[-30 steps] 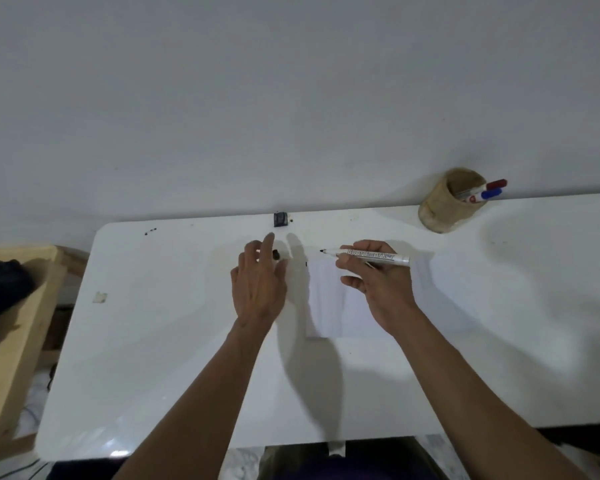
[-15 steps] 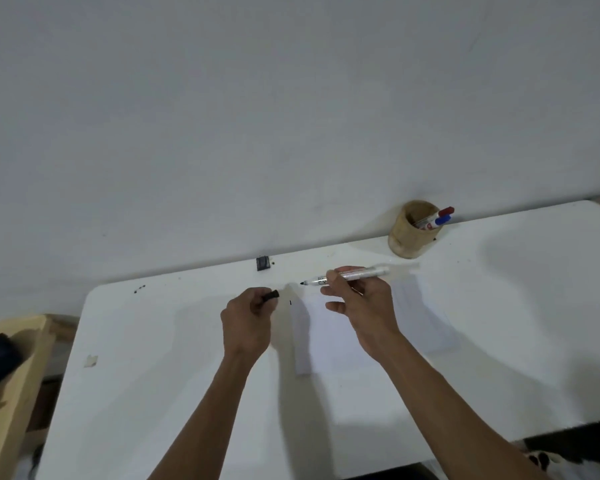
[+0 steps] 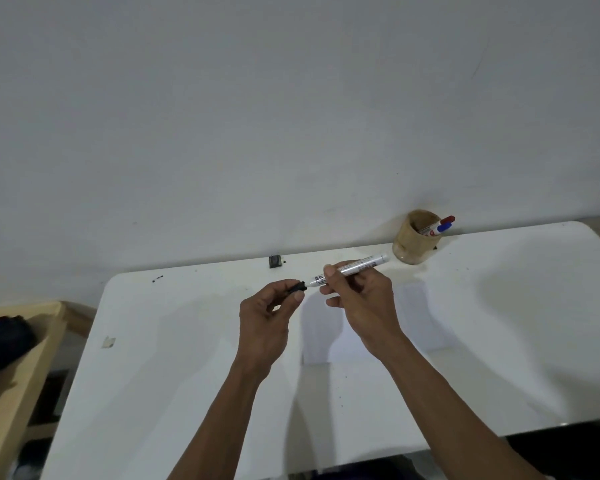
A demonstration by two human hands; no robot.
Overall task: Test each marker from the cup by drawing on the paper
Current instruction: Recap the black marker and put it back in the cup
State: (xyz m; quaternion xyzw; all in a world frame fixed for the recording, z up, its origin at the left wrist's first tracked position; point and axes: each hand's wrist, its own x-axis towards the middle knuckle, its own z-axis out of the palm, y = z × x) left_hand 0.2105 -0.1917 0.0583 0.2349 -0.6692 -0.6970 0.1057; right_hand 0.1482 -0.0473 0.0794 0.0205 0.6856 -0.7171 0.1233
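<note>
My right hand grips a white marker held level above the table, its tip pointing left. My left hand pinches the black cap, which sits over the marker's tip. A white sheet of paper lies on the table under my right hand, partly hidden by it. The tan wooden cup stands at the table's back edge on the right, with a red-capped marker and a blue-capped marker sticking out of it.
The white table runs up to a plain wall. A small black object sits at its back edge. A scrap of tape lies near the left edge. A wooden shelf with a dark bundle stands to the left.
My left hand picked the black cap off the table and brought it to the marker's tip. The marker's bare tip is now covered by the cap. The view tilted upward.
</note>
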